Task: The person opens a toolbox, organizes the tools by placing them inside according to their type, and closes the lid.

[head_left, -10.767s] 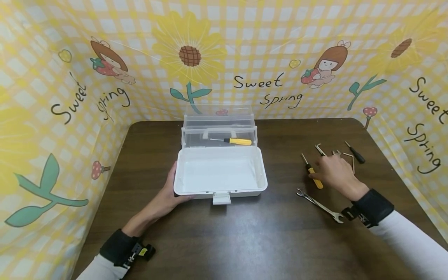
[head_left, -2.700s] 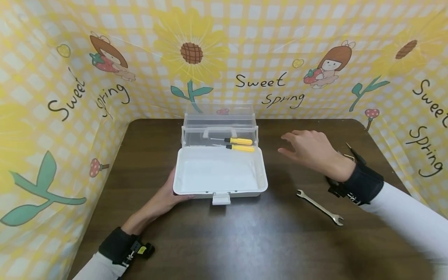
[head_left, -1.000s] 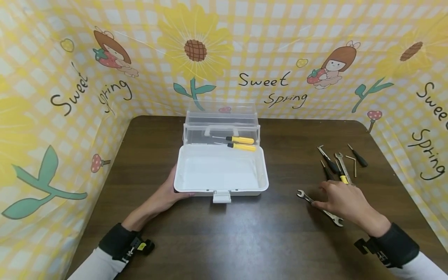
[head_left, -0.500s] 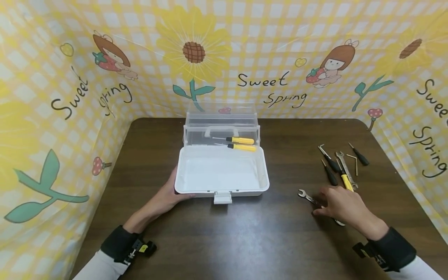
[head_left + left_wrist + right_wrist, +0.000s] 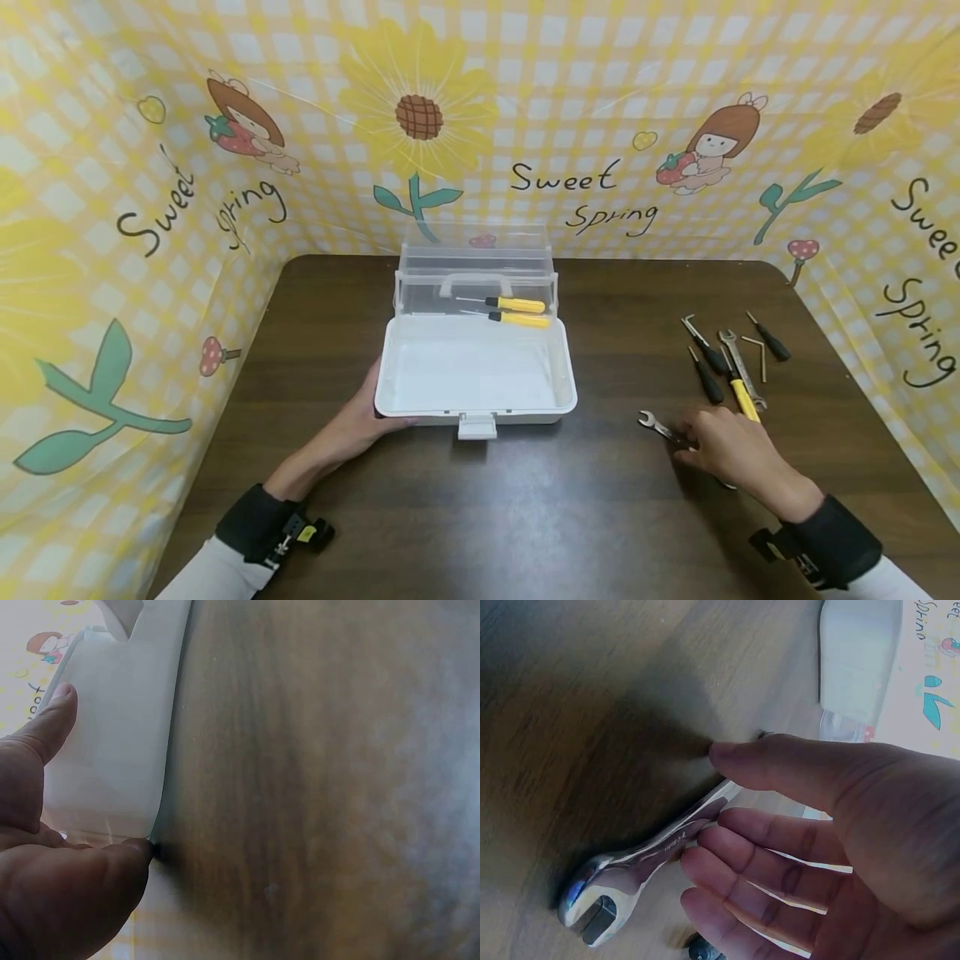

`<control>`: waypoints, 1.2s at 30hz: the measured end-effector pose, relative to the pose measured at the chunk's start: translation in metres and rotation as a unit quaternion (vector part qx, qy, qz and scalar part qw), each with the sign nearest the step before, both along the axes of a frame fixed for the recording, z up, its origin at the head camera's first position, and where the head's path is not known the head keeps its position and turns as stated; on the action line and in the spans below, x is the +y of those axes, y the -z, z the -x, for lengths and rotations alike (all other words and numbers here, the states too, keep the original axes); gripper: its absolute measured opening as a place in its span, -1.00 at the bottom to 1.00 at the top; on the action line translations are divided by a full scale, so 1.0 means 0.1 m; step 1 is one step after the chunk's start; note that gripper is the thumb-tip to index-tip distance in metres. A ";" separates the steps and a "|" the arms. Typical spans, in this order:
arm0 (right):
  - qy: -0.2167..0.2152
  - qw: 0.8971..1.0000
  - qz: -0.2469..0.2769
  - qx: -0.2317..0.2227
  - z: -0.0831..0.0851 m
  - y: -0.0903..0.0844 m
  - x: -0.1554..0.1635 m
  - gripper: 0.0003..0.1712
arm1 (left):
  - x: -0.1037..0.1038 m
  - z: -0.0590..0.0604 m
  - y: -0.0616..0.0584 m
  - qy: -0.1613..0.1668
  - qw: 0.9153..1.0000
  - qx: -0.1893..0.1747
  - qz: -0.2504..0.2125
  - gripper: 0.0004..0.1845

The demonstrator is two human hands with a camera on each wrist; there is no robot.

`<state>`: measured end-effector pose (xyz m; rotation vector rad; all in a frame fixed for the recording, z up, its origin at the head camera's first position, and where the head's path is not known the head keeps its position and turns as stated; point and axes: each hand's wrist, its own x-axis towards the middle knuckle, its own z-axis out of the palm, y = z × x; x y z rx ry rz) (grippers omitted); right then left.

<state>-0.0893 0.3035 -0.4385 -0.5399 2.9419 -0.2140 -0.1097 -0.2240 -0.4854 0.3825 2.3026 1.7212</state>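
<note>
An open white toolbox (image 5: 525, 410) stands mid-table, its clear lid tray holding two yellow-handled screwdrivers (image 5: 516, 305). My left hand (image 5: 358, 423) grips the box's front left corner; the left wrist view shows its thumb (image 5: 51, 720) against the white wall (image 5: 120, 750) and a finger at the bottom edge. My right hand (image 5: 718, 452) lies over a silver open-end wrench (image 5: 654, 423) on the table to the right of the box. In the right wrist view the thumb (image 5: 780, 761) and fingertips (image 5: 705, 838) pinch the wrench shaft (image 5: 630, 870), which still rests on the wood.
Behind my right hand lie several small tools: black-handled screwdrivers (image 5: 707, 385), a yellow-handled one (image 5: 745, 398), a second wrench (image 5: 731, 348) and a hex key (image 5: 759, 354). Yellow patterned sheeting walls in the table on three sides. The toolbox (image 5: 855, 660) shows far off in the right wrist view.
A second yellow screwdriver has joined the first in the lid tray. My right hand came back from the box to the wrench and its fingers have closed on the shaft. The left hand has stayed put.
</note>
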 end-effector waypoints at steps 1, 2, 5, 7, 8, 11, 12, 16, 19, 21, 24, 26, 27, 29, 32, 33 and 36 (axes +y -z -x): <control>0.002 1.000 0.001 0.000 0.00 0.00 0.00 -0.72 | 0.00 0.00 0.00 0.000 1.000 -0.001 -0.001 0.31; 0.003 1.000 0.002 0.002 -0.01 0.01 0.00 -0.73 | 0.00 0.00 0.00 0.000 1.000 -0.002 -0.001 0.30; 0.005 1.000 0.007 0.008 -0.01 0.03 0.01 -0.75 | 0.00 -0.01 0.00 0.000 1.000 -0.002 -0.002 0.30; 0.005 1.000 0.011 0.014 0.00 0.04 0.01 -0.77 | 0.00 -0.01 0.01 0.001 1.000 -0.002 -0.001 0.30; 0.003 1.000 0.015 0.019 0.00 0.05 0.02 -0.77 | 0.00 0.00 0.01 0.000 1.000 -0.001 0.000 0.30; -0.004 0.999 0.025 0.028 0.00 0.06 0.02 -0.77 | 0.00 0.00 0.02 0.001 1.000 -0.001 0.001 0.30; -0.007 0.999 0.028 0.031 0.01 0.07 0.02 -0.77 | 0.00 0.00 0.02 0.000 1.000 -0.001 0.001 0.30; -0.018 0.998 0.034 0.043 0.01 0.09 0.02 -0.75 | 0.00 0.00 0.02 0.000 1.000 -0.004 -0.001 0.29; -0.025 0.998 0.038 0.044 0.02 0.10 0.01 -0.66 | 0.00 0.00 0.02 -0.001 1.000 -0.007 -0.001 0.29; -0.029 0.998 0.040 0.041 0.03 0.11 0.00 -0.59 | 0.00 0.00 0.01 -0.001 1.000 -0.009 0.000 0.29; -0.032 0.998 0.038 0.039 0.03 0.12 -0.01 -0.52 | 0.00 -0.01 0.01 -0.003 1.000 -0.012 0.003 0.28; -0.031 0.998 0.033 0.041 0.04 0.12 -0.01 -0.52 | 0.00 -0.01 0.01 -0.004 1.000 -0.014 0.004 0.28; -0.031 0.998 0.029 0.044 0.04 0.13 -0.02 -0.52 | 0.00 -0.01 0.01 -0.004 1.000 -0.015 0.004 0.28; -0.028 0.998 0.023 0.050 0.04 0.12 -0.03 -0.52 | 0.00 -0.01 0.01 -0.005 1.000 -0.015 0.004 0.28; -0.022 0.998 0.020 0.058 0.04 0.11 -0.03 -0.50 | 0.00 -0.01 0.01 -0.005 1.000 -0.011 0.002 0.28; -0.021 0.998 0.021 0.061 0.04 0.11 -0.03 -0.48 | 0.00 -0.01 0.01 -0.005 1.000 -0.009 0.002 0.29; -0.022 0.997 0.027 0.072 0.04 0.10 -0.02 -0.46 | -0.01 -0.01 0.01 -0.005 1.000 -0.005 0.000 0.29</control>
